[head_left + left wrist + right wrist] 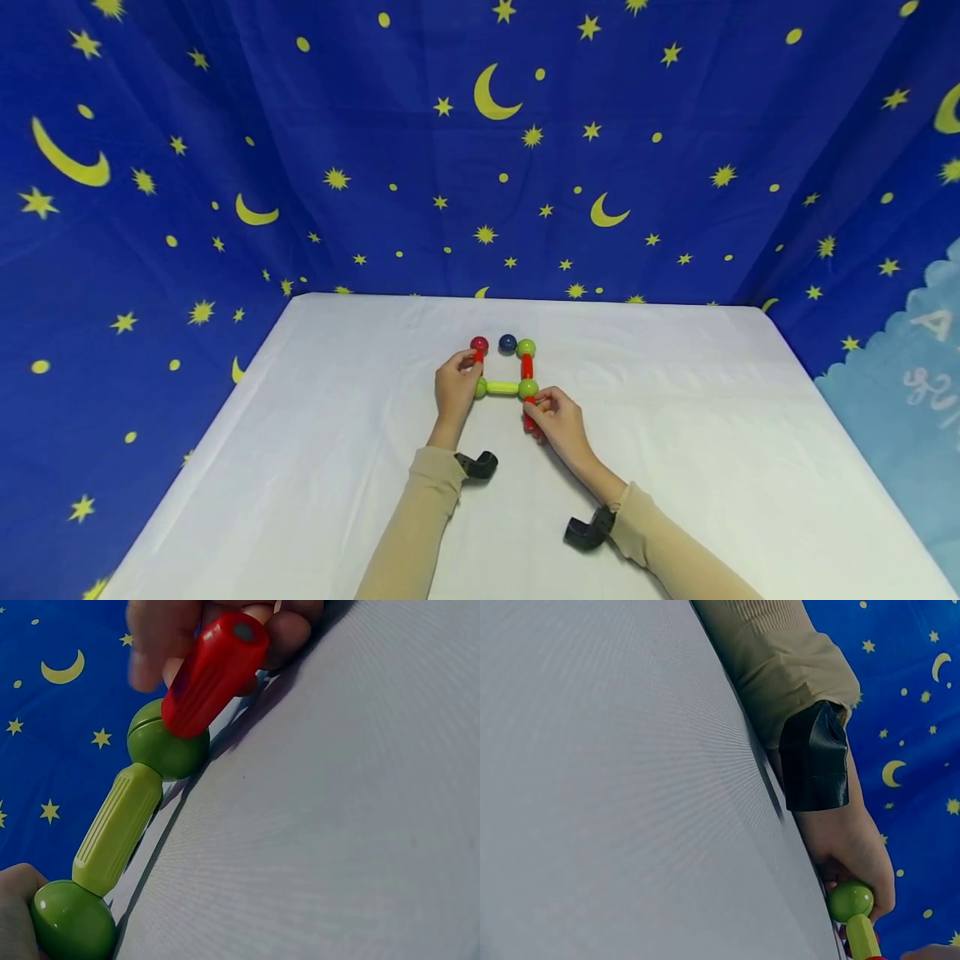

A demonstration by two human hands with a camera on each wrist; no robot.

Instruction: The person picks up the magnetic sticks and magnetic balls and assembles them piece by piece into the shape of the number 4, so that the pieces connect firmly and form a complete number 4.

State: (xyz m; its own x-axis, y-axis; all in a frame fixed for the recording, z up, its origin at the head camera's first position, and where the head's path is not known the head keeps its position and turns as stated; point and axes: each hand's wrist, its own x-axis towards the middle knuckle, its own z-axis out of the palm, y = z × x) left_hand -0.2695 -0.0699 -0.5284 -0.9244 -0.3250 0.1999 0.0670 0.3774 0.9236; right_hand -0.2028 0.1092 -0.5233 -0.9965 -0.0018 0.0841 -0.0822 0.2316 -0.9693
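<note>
My left hand [454, 388] pinches a red rod that runs between a red ball [479, 344] and the left green ball [481, 387]. A yellow-green rod [502, 388] joins that ball to another green ball [528, 389]. From there a red rod [527, 367] leads back to a third green ball [527, 347]. My right hand [562, 423] pinches another red rod [217, 675] at the near side of the right-hand corner ball [169, 742]; its free end shows a grey tip in the left wrist view. Beside the far green ball sits a dark blue ball [507, 344].
The pieces lie on a white-covered table [675, 417]. Behind it hangs a blue curtain [420, 167] with yellow moons and stars. A light-blue cloth [900, 375] hangs at the right. Each wrist carries a black camera mount [591, 530].
</note>
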